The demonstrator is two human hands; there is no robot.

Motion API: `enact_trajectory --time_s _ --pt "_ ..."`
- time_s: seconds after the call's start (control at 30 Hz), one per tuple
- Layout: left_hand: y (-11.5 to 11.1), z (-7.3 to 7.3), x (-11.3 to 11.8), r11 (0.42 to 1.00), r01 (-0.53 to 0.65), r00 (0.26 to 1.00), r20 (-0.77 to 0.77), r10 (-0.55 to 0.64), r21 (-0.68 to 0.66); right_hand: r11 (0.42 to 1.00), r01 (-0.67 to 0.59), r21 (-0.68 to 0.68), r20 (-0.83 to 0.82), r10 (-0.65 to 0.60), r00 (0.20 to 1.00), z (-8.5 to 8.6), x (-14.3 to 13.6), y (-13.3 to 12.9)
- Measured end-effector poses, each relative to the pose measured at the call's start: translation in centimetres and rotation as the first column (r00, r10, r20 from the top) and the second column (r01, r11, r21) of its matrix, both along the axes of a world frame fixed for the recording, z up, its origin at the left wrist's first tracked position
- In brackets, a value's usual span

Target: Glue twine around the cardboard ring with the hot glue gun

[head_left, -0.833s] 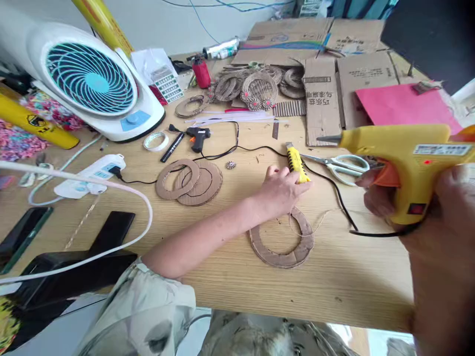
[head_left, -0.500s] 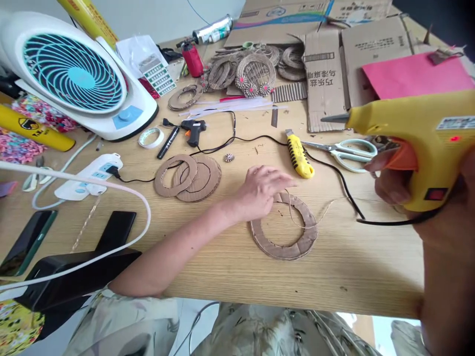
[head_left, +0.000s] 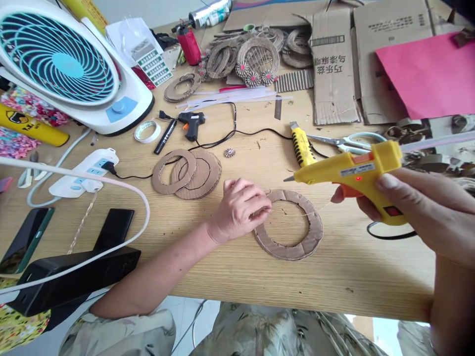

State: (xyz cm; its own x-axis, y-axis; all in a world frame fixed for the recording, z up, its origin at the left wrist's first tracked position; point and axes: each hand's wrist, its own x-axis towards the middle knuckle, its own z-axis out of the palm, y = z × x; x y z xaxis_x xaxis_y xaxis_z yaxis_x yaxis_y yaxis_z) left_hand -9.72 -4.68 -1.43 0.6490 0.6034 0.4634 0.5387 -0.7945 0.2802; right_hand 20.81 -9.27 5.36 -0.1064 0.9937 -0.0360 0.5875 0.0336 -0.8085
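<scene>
My right hand [head_left: 426,212] is wrapped around a yellow hot glue gun [head_left: 343,168], whose red light is lit. A clear glue stick [head_left: 438,142] pokes out of its back. Its nozzle points left, above the far rim of a flat cardboard ring [head_left: 315,232]. My left hand [head_left: 243,207] is at the ring's left edge with curled fingers, pinching thin twine [head_left: 269,191]. More of the strand crosses the ring's right side; its course between is hard to follow.
A utility knife [head_left: 302,146] and scissors [head_left: 349,142] lie beyond the ring. To the left are a cardboard ring and disc [head_left: 211,173], a black glue gun [head_left: 192,123], a power strip [head_left: 87,170] and a fan [head_left: 126,106]. Cardboard wreaths [head_left: 260,49] are piled at the back.
The glue gun has come left and lower, its nozzle now over the ring's far side. My left hand has shifted slightly left and its fingers have curled in. The view has moved slightly.
</scene>
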Motion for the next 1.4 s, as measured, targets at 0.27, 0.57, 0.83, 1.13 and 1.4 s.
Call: enact_trajectory --time_s 0.27,0.57,0.83,1.13,1.4 --pt "-0.1 -0.5 0.0 0.996 -0.042 0.996 -0.077 0.049 0.083 0.989 -0.144 -0.038 0.017 0.145 0.989 -0.4 -1.8 0.5" --pt "-0.2 -0.5 -0.2 0.985 -0.041 0.988 -0.14 0.065 0.166 0.978 -0.206 -0.004 0.111 0.206 0.972 -1.2 -3.3 0.4" --pt "-0.3 -0.5 -0.2 0.987 -0.018 0.985 -0.166 0.045 0.159 0.978 -0.209 -0.022 0.148 0.209 0.967 -1.2 -4.1 0.4" --pt "-0.4 -0.5 -0.1 0.989 -0.009 0.981 -0.189 0.037 0.147 0.985 -0.174 -0.02 0.183 0.175 0.967 -1.1 -4.4 0.4" --pt "-0.3 -0.5 -0.1 0.986 0.006 0.986 -0.167 0.022 0.165 0.985 -0.172 -0.009 0.185 0.17 0.968 -0.8 -4.8 0.4"
